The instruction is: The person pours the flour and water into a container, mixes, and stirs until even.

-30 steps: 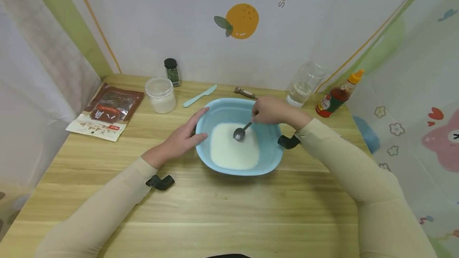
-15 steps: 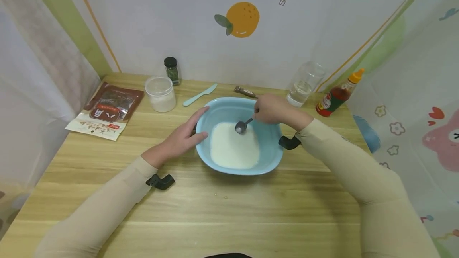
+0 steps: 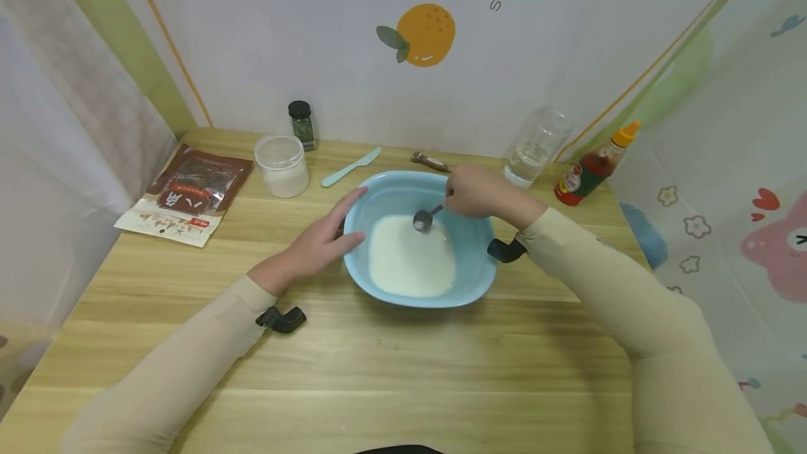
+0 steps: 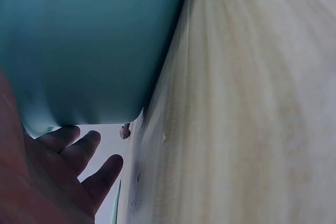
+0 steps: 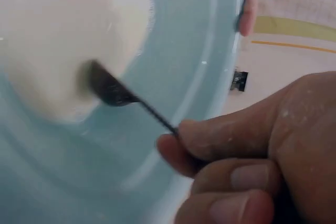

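Note:
A light-blue plastic basin [image 3: 394, 193] stands on the wooden table with a pool of white liquid [image 3: 410, 261] in its bottom. My left hand [image 3: 312, 247] rests against the basin's left side, thumb at the rim. Its fingers [image 4: 77, 153] look straight and spread beside the outer wall in the left wrist view. With thumb and curled fingers, my right hand [image 3: 482, 191] pinches the handle of a small dark metal measuring spoon [image 3: 422, 221] over the basin's far right part. The spoon's round bowl [image 5: 110, 87] is tilted, close over the liquid's edge.
Behind the basin lie a pale-blue plastic knife [image 3: 351, 167] and a brown-handled utensil [image 3: 431, 161]. At left are a brown packet [image 3: 195, 191], a jar of white powder [image 3: 284, 174] and a herb jar [image 3: 302, 128]. A glass of clear liquid [image 3: 529, 156] and a sauce bottle [image 3: 589, 174] stand right.
The spoon's bowl has moved slightly up and away within the basin, with its handle now lying flatter. My right hand shifted a little; my left hand and the basin stayed in place.

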Demonstrator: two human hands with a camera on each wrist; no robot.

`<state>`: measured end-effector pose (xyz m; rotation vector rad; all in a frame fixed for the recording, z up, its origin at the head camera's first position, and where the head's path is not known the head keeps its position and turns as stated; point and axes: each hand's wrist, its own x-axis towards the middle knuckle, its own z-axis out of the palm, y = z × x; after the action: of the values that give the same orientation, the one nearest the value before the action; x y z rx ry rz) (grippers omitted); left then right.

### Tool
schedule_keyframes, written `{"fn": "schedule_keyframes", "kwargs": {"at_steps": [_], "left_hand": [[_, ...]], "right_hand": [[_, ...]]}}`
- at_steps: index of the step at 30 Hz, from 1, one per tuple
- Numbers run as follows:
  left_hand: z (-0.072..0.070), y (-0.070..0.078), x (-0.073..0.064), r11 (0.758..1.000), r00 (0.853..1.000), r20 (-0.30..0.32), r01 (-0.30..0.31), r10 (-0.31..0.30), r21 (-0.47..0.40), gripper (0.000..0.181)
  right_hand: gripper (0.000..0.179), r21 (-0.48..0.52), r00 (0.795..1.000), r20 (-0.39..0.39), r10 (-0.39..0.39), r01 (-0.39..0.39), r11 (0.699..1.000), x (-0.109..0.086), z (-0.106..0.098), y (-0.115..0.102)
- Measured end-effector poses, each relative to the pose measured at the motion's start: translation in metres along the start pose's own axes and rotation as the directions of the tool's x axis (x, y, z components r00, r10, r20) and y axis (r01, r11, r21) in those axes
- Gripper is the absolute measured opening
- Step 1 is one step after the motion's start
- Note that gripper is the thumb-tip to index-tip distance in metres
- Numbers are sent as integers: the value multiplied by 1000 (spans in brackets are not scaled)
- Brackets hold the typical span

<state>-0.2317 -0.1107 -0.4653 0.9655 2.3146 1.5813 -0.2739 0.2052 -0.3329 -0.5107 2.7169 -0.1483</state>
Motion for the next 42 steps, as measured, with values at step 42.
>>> {"fn": "schedule_keyframes", "kwargs": {"at_steps": [42], "left_hand": [[0, 3, 0, 1000, 1000, 5, 10, -10, 9, 81]], "right_hand": [[21, 20, 954, 94, -283, 283, 959, -2, 3, -7]]}}
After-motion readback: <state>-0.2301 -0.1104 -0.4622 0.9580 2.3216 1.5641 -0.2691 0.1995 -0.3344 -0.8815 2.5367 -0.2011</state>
